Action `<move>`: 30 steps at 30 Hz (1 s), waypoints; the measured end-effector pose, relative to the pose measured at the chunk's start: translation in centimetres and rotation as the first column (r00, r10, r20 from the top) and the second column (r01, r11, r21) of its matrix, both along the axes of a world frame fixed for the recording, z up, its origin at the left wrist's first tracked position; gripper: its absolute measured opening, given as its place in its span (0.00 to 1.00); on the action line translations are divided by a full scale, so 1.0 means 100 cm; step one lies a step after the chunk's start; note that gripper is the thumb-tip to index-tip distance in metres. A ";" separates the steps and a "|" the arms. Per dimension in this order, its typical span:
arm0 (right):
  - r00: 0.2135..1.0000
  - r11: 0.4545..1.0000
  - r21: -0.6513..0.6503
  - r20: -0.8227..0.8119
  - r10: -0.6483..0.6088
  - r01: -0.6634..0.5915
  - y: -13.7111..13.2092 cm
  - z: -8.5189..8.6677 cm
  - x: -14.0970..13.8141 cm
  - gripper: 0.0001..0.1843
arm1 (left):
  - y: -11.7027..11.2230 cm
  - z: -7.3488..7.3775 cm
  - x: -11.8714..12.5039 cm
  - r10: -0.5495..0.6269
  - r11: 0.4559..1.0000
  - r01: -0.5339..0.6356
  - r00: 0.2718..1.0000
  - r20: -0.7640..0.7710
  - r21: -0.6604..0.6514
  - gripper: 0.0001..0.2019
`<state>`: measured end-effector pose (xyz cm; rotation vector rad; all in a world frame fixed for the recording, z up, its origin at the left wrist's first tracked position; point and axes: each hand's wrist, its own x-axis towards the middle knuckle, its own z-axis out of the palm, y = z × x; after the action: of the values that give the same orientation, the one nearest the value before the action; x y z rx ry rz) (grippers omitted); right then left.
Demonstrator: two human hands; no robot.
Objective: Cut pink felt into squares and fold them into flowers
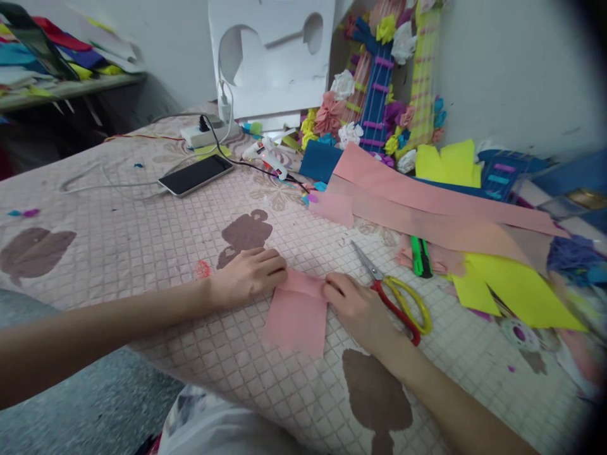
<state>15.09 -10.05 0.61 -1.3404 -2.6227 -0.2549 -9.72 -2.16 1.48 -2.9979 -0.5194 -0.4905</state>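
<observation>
A piece of pink crepe paper (pixel 298 319) lies on the patterned tablecloth, its far end folded over in a narrow band. My left hand (pixel 251 275) has its fingers curled together at the left end of that fold. At the right end, my right hand (pixel 353 303) pinches the paper between thumb and fingers. Just beyond the right hand are scissors (pixel 401 297) with red and yellow handles, blades apart and pointing away. A green cutter (pixel 420 256) sits a little farther right.
Long pink strips (pixel 427 202) and yellow paper pieces (pixel 521 287) spread along the right. A white glue gun (pixel 268 158), a phone (pixel 196 175) and a power strip (pixel 208 133) with cables lie toward the back. Flower-decorated paper guitars (pixel 377 95) lean on the wall beside white foam (pixel 279 95).
</observation>
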 end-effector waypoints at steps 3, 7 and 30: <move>1.000 1.000 0.004 0.017 0.006 -0.006 -0.004 0.002 0.000 0.14 | -0.002 0.001 -0.001 -0.025 0.998 0.026 0.999 -0.032 0.051 0.13; 0.999 1.000 0.020 0.054 0.005 -0.007 -0.012 0.002 0.001 0.16 | -0.006 -0.001 -0.006 0.003 0.997 0.000 0.999 -0.045 0.079 0.12; 1.000 0.971 -0.241 0.024 0.005 0.001 -0.018 -0.003 -0.005 0.39 | -0.009 0.001 -0.014 0.015 1.000 -0.015 0.996 -0.090 -0.006 0.13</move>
<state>14.58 -11.86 0.28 -1.4134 -2.7461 0.0508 -11.13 -3.05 1.60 -3.0029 -0.5368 -0.3512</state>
